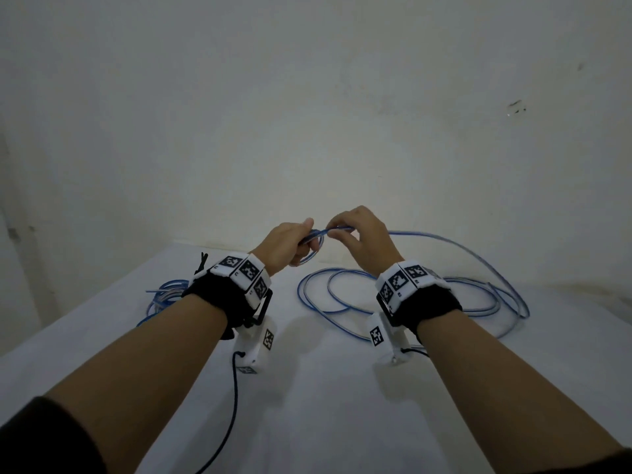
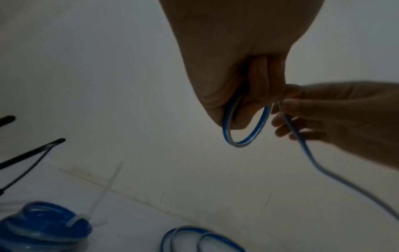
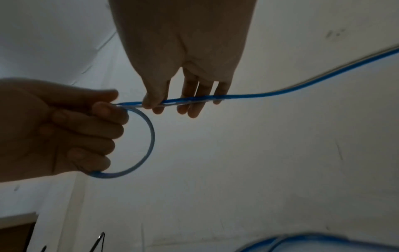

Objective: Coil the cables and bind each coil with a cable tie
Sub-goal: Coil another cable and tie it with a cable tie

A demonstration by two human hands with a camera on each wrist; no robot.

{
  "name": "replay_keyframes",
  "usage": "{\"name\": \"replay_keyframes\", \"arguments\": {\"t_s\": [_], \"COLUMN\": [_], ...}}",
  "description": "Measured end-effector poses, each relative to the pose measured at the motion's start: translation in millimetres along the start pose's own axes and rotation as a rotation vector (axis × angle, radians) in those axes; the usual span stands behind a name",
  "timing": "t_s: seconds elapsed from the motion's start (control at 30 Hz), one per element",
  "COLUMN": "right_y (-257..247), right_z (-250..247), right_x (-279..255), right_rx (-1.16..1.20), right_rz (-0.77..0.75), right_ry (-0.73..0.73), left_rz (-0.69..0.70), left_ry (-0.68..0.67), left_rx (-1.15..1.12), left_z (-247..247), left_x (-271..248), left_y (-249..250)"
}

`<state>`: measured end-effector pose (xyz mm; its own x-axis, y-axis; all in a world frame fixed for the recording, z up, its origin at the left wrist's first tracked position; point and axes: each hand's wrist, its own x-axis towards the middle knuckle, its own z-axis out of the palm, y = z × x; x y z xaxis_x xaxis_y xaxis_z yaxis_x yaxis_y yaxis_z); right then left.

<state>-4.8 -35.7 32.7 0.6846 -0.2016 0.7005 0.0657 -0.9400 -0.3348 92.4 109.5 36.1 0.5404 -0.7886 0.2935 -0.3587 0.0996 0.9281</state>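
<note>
A long blue-and-white cable [image 1: 413, 295] lies in loose loops on the white table [image 1: 325, 388]. My left hand [image 1: 294, 244] is raised above the table and grips a small first loop of this cable [image 2: 248, 126] in its curled fingers. My right hand [image 1: 355, 234] is right beside it and pinches the cable [image 3: 194, 100] between thumb and fingers where it leaves the loop. From there the cable arcs away to the right and down to the table. A finished blue coil [image 2: 45, 223] bound with a white cable tie [image 2: 101, 197] lies at the left.
Black cable ties [image 2: 28, 155] lie on the table near the bound coil, at the far left by the wall [image 1: 307, 97]. The loose loops cover the table's right half. A black cord [image 1: 232, 398] hangs from the left wrist camera.
</note>
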Motion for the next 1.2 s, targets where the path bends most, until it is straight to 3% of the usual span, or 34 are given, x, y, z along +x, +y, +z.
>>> {"name": "replay_keyframes", "arguments": {"t_s": [0.17,0.3,0.4,0.5,0.63,0.77,0.83,0.9,1.0,1.13,1.2], "right_y": [-4,6,10,10,7,-9,-15,-17,-13,3,9], "right_z": [7,8,12,16,15,7,1,-7,-14,-10,-7], "right_x": [-11,-24,-32,-36,-35,-27,-23,-19,-15,-15,-17], "right_rx": [0.202,0.223,0.132,0.140,0.056,-0.037,-0.024,0.080,0.180,-0.261,-0.278], "right_rz": [0.150,0.360,0.401,0.405,0.268,0.082,0.021,0.049,0.057,-0.089,-0.071], "right_ry": [-0.114,-0.259,-0.422,-0.378,-0.312,-0.443,-0.444,-0.339,-0.137,0.069,0.131], "left_rz": [-0.017,0.052,0.106,0.163,0.276,0.406,0.404,0.312,0.207,0.083,0.025], "left_ry": [-0.020,0.126,0.226,0.323,0.401,0.400,0.323,0.193,0.038,-0.077,-0.130], "left_rx": [-0.221,-0.619,-0.952,-1.107,-0.871,-0.230,0.115,0.349,0.357,0.123,-0.034], "left_z": [0,-2,-7,-10,-9,-2,-2,-4,-1,14,20], "left_x": [-1,2,9,16,23,22,19,13,5,0,1], "left_y": [11,19,25,25,20,2,-10,-18,-26,-18,-9]}}
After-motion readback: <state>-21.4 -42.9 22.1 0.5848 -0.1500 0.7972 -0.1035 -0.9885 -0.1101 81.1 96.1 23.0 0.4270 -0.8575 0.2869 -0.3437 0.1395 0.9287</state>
